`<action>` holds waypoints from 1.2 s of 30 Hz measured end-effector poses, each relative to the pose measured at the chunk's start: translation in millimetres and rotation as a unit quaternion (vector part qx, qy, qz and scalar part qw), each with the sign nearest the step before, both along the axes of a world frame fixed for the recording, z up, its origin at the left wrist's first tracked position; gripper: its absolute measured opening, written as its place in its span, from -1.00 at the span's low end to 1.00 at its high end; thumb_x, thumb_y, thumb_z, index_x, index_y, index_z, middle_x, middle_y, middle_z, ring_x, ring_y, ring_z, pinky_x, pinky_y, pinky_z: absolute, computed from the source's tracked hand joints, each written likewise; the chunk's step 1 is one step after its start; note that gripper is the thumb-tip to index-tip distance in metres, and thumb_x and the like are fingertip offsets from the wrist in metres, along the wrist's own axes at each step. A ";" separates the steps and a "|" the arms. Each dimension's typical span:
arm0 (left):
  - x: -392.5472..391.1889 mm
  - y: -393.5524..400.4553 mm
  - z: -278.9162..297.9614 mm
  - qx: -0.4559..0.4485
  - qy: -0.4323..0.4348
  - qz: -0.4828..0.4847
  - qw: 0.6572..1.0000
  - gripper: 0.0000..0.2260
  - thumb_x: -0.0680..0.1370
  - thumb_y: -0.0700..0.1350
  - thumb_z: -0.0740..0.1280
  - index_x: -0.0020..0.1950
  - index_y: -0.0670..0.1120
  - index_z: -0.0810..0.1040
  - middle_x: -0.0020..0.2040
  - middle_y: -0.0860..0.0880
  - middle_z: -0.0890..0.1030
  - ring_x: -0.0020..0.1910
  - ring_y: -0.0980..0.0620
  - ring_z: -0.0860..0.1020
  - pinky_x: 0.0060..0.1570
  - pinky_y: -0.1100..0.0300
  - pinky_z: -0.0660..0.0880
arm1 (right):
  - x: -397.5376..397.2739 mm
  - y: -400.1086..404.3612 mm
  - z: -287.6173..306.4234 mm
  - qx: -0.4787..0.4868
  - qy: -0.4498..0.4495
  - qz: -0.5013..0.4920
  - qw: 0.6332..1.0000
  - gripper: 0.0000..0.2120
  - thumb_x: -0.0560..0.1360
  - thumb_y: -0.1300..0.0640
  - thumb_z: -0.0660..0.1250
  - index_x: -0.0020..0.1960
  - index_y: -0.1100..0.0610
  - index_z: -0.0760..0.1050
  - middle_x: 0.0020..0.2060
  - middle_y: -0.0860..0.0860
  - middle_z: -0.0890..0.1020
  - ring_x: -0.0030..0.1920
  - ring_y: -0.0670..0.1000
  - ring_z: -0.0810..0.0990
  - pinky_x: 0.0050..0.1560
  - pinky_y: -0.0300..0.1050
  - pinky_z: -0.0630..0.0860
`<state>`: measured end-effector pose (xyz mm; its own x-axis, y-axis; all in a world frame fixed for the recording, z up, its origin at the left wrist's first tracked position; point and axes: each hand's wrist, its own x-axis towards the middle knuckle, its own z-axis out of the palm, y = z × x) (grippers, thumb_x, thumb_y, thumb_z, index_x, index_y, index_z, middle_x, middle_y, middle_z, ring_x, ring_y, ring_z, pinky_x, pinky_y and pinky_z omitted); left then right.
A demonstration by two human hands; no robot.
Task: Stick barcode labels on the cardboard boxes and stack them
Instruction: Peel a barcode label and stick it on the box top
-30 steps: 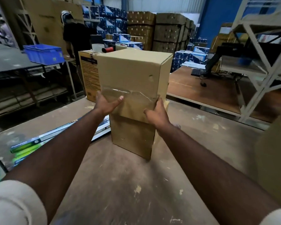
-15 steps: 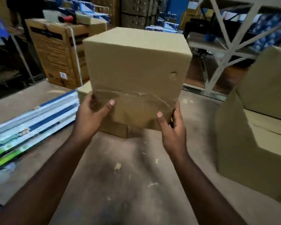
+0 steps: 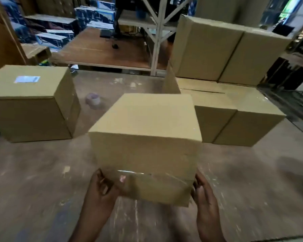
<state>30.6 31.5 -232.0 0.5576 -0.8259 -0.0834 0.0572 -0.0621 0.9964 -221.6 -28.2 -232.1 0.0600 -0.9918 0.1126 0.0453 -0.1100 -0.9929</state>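
Observation:
I hold a plain cardboard box (image 3: 147,137) in front of me, above the floor, with clear tape across its near lower edge. My left hand (image 3: 101,189) grips its lower left corner and my right hand (image 3: 202,191) its lower right corner. No label shows on its visible faces. To the left, another cardboard box (image 3: 30,109) stands on the floor with a white barcode label (image 3: 27,79) on top. Right of the held box, a low row of unlabelled boxes (image 3: 240,123) sits on the floor.
A roll of clear tape (image 3: 93,100) lies on the floor between the labelled box and the held one. Large cartons (image 3: 226,49) are stacked at the back right. A white metal rack post (image 3: 157,41) and a wooden platform (image 3: 101,51) stand behind.
I have turned right with the box in both hands. The earlier stack and printed carton have left the view; the labelled box and the row of boxes have come in.

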 end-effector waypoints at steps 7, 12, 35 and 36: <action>-67.8 11.8 -22.3 0.091 -0.004 0.025 0.995 -0.60 0.48 0.01 0.48 0.22 -0.12 0.48 0.05 0.10 0.64 0.02 0.18 0.63 -0.28 0.46 0.53 | -63.1 -1.9 -29.3 0.087 -0.024 -0.076 0.993 -0.34 0.21 -0.61 0.42 0.04 -0.13 0.66 0.03 -0.08 0.74 0.02 -0.15 0.69 -0.01 -0.30 0.61; -106.6 16.7 -27.9 0.201 -0.078 -0.040 0.976 -0.37 0.16 0.33 0.63 0.09 0.15 0.47 -0.13 0.11 0.73 -0.20 0.27 0.69 -0.25 0.32 0.55 | -115.1 -29.3 -42.2 0.147 -0.019 -0.180 0.972 -0.60 0.63 -0.28 0.25 -0.04 -0.02 0.69 -0.16 -0.08 0.75 -0.02 0.00 0.69 -0.05 -0.13 0.66; -220.9 18.0 39.5 0.093 -0.102 0.071 0.988 -0.40 0.49 0.32 0.42 0.48 0.14 0.45 0.34 0.03 0.59 0.23 0.05 0.59 0.18 0.05 0.56 | -207.9 -48.3 34.5 -0.143 0.304 0.053 0.940 -0.36 0.62 -0.30 0.18 0.65 -0.27 0.09 0.66 -0.24 0.11 0.66 -0.09 0.06 0.53 0.04 0.17; -222.0 18.8 39.7 0.080 -0.207 0.082 0.972 -0.38 0.54 0.28 0.39 0.55 0.14 0.37 0.47 0.03 0.50 0.39 0.03 0.50 0.27 0.05 0.50 | -204.6 -49.1 35.4 -0.176 0.320 0.060 0.929 -0.44 0.62 -0.25 0.19 0.61 -0.25 0.25 0.65 -0.23 0.16 0.66 -0.11 0.03 0.53 0.05 0.16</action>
